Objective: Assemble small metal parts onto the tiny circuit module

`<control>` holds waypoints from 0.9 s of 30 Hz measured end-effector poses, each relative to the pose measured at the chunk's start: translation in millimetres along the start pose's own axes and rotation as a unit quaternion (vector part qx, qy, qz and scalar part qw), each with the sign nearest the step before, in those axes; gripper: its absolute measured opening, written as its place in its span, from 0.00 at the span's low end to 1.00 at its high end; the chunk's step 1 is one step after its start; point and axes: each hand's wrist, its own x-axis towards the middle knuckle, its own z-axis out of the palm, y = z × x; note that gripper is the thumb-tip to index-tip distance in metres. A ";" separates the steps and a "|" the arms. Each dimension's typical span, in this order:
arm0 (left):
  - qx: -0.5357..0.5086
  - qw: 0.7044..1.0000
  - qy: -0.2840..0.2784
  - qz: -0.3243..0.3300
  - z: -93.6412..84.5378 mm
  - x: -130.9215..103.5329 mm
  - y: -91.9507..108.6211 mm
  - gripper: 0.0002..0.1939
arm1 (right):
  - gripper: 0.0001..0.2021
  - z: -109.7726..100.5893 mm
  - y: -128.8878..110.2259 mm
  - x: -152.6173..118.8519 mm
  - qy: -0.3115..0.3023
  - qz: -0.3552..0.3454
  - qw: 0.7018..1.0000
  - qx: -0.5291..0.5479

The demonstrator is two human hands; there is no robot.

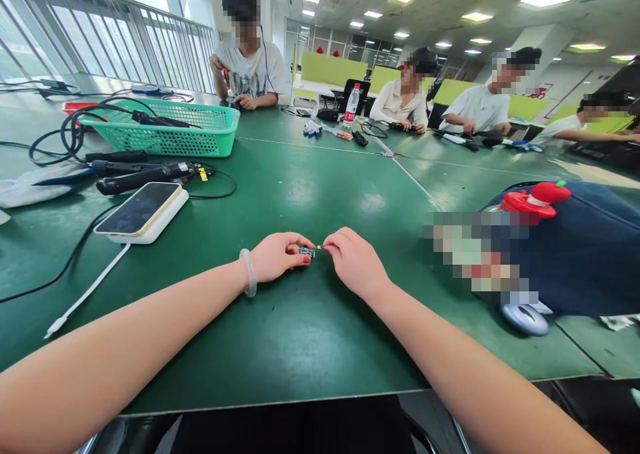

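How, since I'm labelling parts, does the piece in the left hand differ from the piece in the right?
The left hand has a dark piece with white markings; the right hand has a pale piece. The dark piece looks larger than the pale piece. Both are small and held close together.

Pale, translucent bangle (pixel 248 273) on wrist of my left hand (pixel 275 257); red polish (pixel 307 259) on thumbnail. Forearms (pixel 155 331) bare. Black clothing (pixel 290 434) across my lap.

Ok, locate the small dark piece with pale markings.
In the head view, the small dark piece is near the centre, held in the left hand, just to the left of the right hand.
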 end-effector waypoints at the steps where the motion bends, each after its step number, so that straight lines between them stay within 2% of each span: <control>1: -0.002 1.000 0.005 -0.003 0.8 0.1 -0.4 0.15 | 0.08 -0.5 -4.2 -0.8 0.015 -0.011 1.000 0.009; 6: -0.017 1.000 0.008 -0.007 3.4 0.6 -2.7 0.14 | 0.11 4.8 -17.2 -4.0 0.011 -0.049 0.998 0.024; 20: -0.035 0.999 -0.006 -0.001 3.5 1.2 -4.4 0.13 | 0.11 9.1 -13.2 -2.9 0.002 -0.048 0.998 0.032; 27: -0.060 0.998 -0.002 -0.002 2.7 0.9 -1.9 0.14 | 0.10 5.8 -11.7 -2.9 0.026 -0.044 0.998 0.041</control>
